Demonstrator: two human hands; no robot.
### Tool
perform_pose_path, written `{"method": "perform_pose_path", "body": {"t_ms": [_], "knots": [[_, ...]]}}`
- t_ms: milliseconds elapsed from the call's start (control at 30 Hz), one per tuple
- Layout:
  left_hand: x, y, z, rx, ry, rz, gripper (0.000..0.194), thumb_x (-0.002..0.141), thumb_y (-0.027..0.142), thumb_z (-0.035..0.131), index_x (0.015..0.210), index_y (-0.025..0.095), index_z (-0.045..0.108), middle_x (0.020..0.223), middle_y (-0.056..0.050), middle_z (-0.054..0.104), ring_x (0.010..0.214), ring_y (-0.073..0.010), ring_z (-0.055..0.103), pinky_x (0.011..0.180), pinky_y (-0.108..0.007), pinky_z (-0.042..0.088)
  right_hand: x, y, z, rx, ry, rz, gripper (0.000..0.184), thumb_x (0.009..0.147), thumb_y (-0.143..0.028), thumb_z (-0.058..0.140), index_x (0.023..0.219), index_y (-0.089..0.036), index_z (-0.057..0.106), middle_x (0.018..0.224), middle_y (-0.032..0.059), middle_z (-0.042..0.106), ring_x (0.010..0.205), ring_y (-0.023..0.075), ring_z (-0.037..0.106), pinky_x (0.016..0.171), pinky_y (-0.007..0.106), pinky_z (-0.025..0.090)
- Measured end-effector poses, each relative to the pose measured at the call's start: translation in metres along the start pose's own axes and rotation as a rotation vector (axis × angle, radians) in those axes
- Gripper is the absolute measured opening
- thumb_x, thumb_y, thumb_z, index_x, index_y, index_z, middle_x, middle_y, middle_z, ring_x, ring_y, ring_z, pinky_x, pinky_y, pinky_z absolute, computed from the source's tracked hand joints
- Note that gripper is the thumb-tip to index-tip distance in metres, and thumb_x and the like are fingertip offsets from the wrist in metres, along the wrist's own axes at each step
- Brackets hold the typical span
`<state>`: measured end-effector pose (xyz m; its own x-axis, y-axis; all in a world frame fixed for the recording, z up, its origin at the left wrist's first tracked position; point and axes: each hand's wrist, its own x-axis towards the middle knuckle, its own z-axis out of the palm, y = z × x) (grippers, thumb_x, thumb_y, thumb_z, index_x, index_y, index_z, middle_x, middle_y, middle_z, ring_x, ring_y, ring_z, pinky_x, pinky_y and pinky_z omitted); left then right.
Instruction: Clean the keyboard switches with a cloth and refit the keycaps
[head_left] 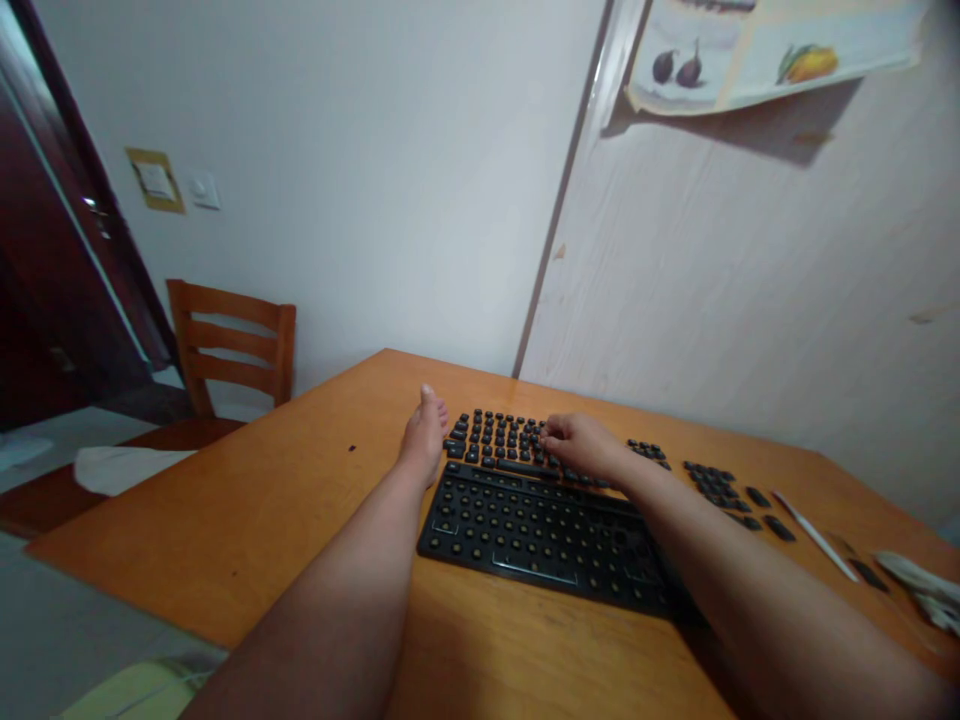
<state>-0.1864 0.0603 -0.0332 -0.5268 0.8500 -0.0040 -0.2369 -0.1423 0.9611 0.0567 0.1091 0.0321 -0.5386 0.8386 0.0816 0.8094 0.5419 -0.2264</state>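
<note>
A black keyboard base (536, 530) with its caps taken off lies on the orange wooden table (300, 500). Beyond it, several loose black keycaps (499, 440) sit in rows on the table. My left hand (424, 436) rests on its edge just left of the keycaps, fingers together and stretched forward, holding nothing I can see. My right hand (581, 447) lies curled over the right part of the keycap rows, fingertips down among the caps; whether it pinches one is hidden.
More keycaps (718, 487) lie in groups to the right, beside a thin white stick (816, 536) and a pale object (919, 580) at the table's right edge. A wooden chair (229, 345) stands at the far left. Walls close the table's far side.
</note>
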Motion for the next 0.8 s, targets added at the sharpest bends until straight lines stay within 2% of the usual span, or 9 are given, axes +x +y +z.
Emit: {"method": "perform_pose_path", "body": {"t_ms": [267,500,800], "knots": [[-0.001,0.000,-0.001,-0.009,0.016,-0.005,0.084,0.092,0.074,0.024,0.132,0.007,0.055,0.142,-0.025,0.052,0.131,-0.0277,0.053,0.107,-0.038,0.045,0.047,-0.019,0.016,0.004,0.043,-0.033,0.016,0.083,-0.025,0.058,0.086,-0.020,0.073,0.088,0.0043,0.073,0.081,0.0173,0.062,0.066,0.026,0.038],[-0.001,-0.002,-0.002,-0.020,0.032,-0.005,0.081,0.092,0.074,0.027,0.130,0.009,0.057,0.140,-0.024,0.055,0.130,-0.0279,0.055,0.105,-0.038,0.046,0.092,-0.030,0.028,0.020,0.026,-0.035,0.014,0.082,-0.024,0.062,0.086,-0.020,0.075,0.085,0.0037,0.074,0.077,0.0157,0.063,0.063,0.024,0.040],[-0.002,-0.003,-0.002,-0.018,0.029,0.004,0.082,0.092,0.074,0.025,0.131,0.009,0.057,0.140,-0.024,0.055,0.128,-0.0271,0.057,0.105,-0.038,0.047,0.123,-0.042,0.037,0.019,0.001,-0.057,0.014,0.082,-0.027,0.068,0.090,-0.023,0.078,0.089,0.0036,0.075,0.082,0.0161,0.065,0.066,0.023,0.043]]}}
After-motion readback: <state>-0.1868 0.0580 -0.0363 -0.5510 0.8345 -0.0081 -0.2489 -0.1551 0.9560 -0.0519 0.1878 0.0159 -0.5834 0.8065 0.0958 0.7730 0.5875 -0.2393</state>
